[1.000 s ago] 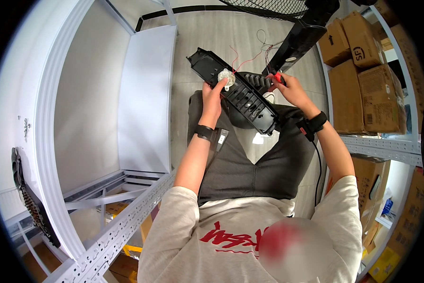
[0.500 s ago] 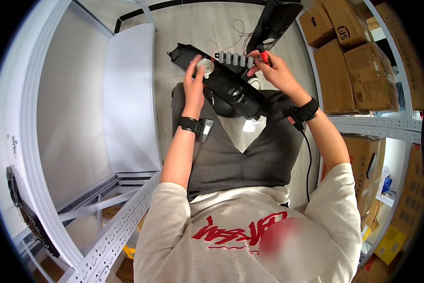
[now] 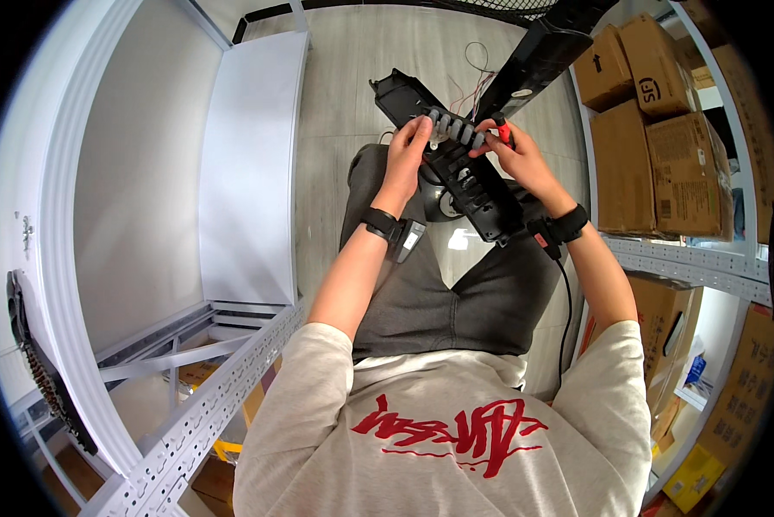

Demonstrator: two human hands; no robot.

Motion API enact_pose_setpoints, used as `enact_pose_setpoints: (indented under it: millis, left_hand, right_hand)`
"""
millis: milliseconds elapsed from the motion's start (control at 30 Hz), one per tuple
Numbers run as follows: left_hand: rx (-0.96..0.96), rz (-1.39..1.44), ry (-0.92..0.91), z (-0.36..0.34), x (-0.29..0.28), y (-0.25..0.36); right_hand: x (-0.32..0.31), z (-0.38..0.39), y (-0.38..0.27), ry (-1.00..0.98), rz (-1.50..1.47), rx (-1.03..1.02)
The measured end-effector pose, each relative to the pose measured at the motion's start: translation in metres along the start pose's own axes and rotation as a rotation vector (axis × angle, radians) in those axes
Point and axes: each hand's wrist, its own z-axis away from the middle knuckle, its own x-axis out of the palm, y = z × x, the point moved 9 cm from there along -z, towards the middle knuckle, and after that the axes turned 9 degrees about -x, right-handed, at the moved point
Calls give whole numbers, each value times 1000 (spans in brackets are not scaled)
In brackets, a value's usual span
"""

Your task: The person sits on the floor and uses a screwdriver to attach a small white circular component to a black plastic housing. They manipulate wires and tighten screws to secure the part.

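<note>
Between my hands is a strip of grey ribbed rollers [image 3: 458, 129], held above a long black plastic housing [image 3: 482, 191]. My left hand [image 3: 407, 159] pinches its left end between thumb and fingers. My right hand [image 3: 522, 159] grips the other end with the fingertips and also keeps a red and black screwdriver [image 3: 503, 133] tucked against the fingers; its tip is hidden. The housing lies slanted across my knees, its inside facing up, with molded ribs and slots showing. Part of a dark round base [image 3: 441, 204] shows beneath it.
Another long black casing [image 3: 538, 65] stands beyond my right hand, with thin loose wires [image 3: 482, 82] beside it. Shelving with cardboard boxes [image 3: 689, 177] rises at the right. A white panel [image 3: 253, 172] and a perforated metal beam [image 3: 223, 392] are at the left.
My left hand has left the round silver part on the housing and now pinches the roller strip's left end. My right hand still holds the strip and screwdriver. The view has shifted.
</note>
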Motion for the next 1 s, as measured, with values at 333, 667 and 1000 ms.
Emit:
enact_pose_setpoints:
  millis: [333, 667, 1000]
  left_hand:
    - [11, -1, -48, 6, 8, 11]
    - [86, -92, -1, 8, 6, 11]
    - [40, -6, -80, 10, 13, 12]
  right_hand:
    - [-5, 0, 5, -14, -12, -30]
    - [-13, -2, 9, 4, 171, -129]
    - [-18, -1, 8, 70, 289, -101]
